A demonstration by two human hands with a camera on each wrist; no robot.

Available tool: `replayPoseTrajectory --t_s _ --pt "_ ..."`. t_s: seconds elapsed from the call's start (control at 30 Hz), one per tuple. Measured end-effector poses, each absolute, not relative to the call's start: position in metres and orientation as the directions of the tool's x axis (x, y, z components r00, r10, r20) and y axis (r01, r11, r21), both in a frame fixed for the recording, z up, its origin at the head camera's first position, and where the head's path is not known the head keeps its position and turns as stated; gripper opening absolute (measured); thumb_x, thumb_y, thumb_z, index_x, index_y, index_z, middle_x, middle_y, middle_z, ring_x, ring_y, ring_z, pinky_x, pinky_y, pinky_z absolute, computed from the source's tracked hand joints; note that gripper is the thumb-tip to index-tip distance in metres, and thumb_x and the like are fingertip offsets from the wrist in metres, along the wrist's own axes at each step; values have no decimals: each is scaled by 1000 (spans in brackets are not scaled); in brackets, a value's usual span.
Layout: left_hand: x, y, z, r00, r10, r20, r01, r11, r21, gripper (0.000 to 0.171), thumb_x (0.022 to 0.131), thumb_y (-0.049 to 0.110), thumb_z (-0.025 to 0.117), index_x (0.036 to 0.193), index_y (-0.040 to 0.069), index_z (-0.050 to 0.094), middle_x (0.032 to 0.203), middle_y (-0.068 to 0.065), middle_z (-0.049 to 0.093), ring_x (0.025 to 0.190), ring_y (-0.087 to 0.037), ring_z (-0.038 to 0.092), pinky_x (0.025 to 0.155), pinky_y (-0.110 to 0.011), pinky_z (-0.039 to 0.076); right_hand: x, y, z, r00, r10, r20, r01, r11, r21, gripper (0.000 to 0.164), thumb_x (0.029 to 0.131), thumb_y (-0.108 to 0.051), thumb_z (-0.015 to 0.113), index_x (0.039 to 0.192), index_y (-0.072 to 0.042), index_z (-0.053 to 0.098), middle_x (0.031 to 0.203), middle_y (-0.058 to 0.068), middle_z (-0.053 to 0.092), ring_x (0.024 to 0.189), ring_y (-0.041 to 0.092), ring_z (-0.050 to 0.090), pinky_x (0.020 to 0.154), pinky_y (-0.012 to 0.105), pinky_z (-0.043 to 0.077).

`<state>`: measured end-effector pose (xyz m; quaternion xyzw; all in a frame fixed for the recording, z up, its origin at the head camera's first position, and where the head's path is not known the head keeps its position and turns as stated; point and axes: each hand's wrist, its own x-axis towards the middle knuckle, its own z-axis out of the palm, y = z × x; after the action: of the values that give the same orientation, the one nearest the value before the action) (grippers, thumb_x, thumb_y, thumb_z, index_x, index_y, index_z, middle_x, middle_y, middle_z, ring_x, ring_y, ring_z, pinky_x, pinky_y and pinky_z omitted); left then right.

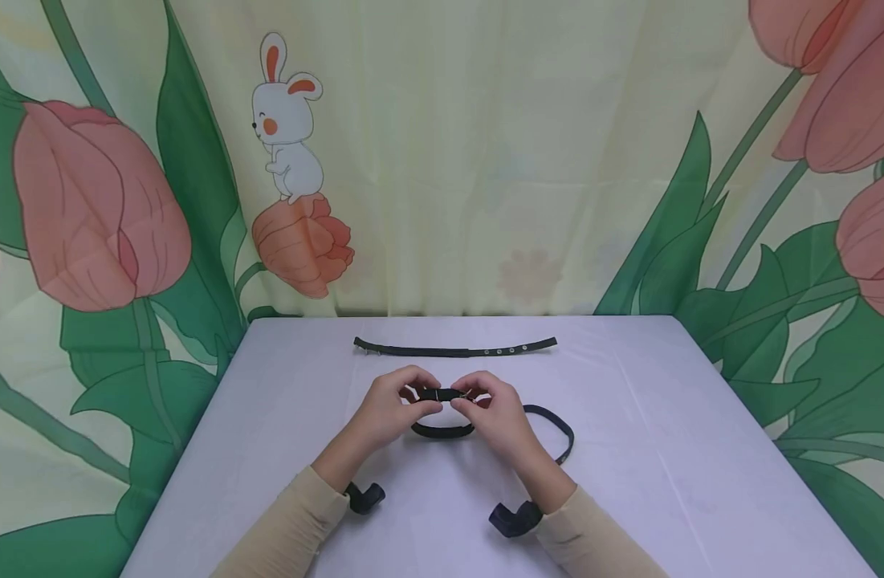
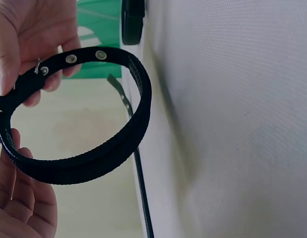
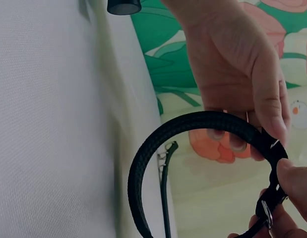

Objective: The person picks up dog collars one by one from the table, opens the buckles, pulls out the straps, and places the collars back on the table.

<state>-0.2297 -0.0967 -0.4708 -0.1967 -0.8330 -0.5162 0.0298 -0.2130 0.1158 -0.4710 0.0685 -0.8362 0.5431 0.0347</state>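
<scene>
Both hands hold a black collar (image 1: 444, 432) up in front of the person, over the table. It is bent into a loop, with metal-rimmed holes and a metal buckle (image 3: 267, 214) on the band. My left hand (image 1: 401, 407) pinches one side of the upper band between thumb and fingers. Beside it, my right hand (image 1: 494, 413) pinches the band near the buckle, their fingertips close together. In the right wrist view, the loop (image 3: 136, 183) shows below the fingers. A curved black strap (image 1: 570, 436) emerges beyond the right hand; whether it belongs to the held collar I cannot tell.
A second black collar (image 1: 427, 352) lies stretched out toward the back of the white table (image 1: 651, 482). Behind the table's rear edge hangs a curtain (image 1: 442, 160) printed with tulips and a rabbit. Black wrist devices (image 1: 515, 520) sit by both cuffs.
</scene>
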Motion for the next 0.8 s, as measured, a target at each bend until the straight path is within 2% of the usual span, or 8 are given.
replayPoseTrajectory --t_s 0.23,0.8 --pt "-229 -94 -469 -923 292 249 354 400 845 22 89 14 89 103 23 75 94 10 75 91 -11 67 86 -36 59 -213 113 -472 -988 -59 139 -151 384 -911 19 93 -6 83 106 -20 78 107 -3 74 100 17 64 89 32 53" --pt "-232 -94 -472 -921 283 268 365 385 848 20 91 12 87 104 21 73 93 8 73 87 -12 65 83 -30 58 -214 110 -466 -994 -23 107 -109 355 -928 20 95 -2 78 108 -17 73 105 -1 72 103 21 61 92 38 47"
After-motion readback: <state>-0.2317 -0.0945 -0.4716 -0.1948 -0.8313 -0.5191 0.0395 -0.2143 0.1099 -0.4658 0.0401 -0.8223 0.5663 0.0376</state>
